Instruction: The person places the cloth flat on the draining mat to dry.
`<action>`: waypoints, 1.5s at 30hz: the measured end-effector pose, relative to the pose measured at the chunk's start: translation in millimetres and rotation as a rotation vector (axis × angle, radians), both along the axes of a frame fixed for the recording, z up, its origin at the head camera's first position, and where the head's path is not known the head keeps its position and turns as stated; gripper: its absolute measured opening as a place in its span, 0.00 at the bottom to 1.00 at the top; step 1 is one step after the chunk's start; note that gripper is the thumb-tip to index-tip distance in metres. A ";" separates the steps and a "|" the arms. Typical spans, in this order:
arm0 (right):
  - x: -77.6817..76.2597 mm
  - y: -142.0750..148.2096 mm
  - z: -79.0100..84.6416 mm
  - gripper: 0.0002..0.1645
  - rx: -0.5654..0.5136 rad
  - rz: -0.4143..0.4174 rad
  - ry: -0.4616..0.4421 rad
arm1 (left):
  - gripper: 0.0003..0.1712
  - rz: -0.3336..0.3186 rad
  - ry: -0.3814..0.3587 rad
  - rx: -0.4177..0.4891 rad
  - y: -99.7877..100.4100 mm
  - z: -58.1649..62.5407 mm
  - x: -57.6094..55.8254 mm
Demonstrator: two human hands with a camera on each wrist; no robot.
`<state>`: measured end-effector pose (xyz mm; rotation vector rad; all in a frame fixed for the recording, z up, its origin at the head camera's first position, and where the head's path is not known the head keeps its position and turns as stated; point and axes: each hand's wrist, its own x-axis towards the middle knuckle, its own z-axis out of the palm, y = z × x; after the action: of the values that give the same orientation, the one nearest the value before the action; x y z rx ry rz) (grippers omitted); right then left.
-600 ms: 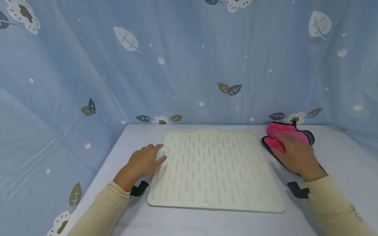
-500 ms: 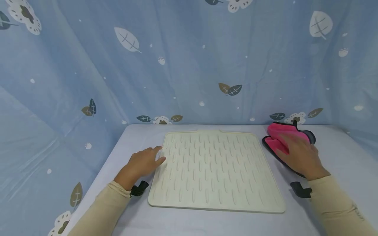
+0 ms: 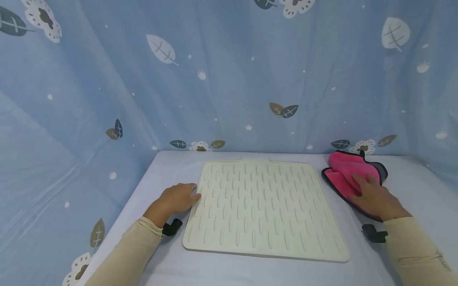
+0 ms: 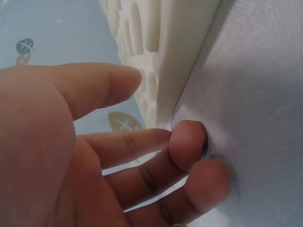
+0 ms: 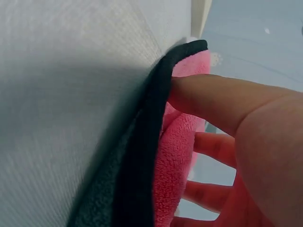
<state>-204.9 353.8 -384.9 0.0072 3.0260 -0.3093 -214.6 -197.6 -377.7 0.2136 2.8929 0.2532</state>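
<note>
A cream ridged mat (image 3: pixel 264 206) lies flat on the white-covered table. At its left edge is my left hand (image 3: pixel 175 200), with the thumb by the mat's rim. In the left wrist view the fingers (image 4: pixel 187 144) reach down to the table cloth beside the mat, holding nothing. A pink cleaning cloth (image 3: pixel 347 165) with a dark border and dark underside lies crumpled to the right of the mat. On its near right part rests my right hand (image 3: pixel 377 198), fingers spread. The right wrist view shows the thumb (image 5: pixel 203 97) touching the pink pile near the dark border.
The white table (image 3: pixel 222 270) extends around the mat. Behind and to the left hangs a blue curtain (image 3: pixel 222 91) with leaf and flower prints, meeting the table's far edge. Dark wrist-worn pieces (image 3: pixel 373 233) stick out below both hands.
My right hand has drawn back toward me and to the right across the pink cloth, uncovering more of it. My left hand has lowered slightly beside the mat. The head view has shifted a little.
</note>
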 end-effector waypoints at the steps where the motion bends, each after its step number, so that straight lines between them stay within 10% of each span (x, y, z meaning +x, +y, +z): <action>1: 0.2 0.7 -0.2 0.51 0.005 0.009 -0.008 | 0.34 0.002 -0.004 0.009 0.3 -0.2 -0.1; 25: -2.7 2.9 -1.4 0.30 -0.026 -0.045 0.050 | 0.31 -0.053 -0.030 0.105 -8.8 -2.8 1.1; 45: -7.8 15.6 2.3 0.45 -0.220 -0.099 0.083 | 0.32 -0.071 -0.080 0.188 -15.2 -1.2 -4.5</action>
<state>-212.8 369.4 -382.7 0.1307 3.0602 -0.6649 -219.1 -212.8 -378.9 0.3292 2.7757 0.5092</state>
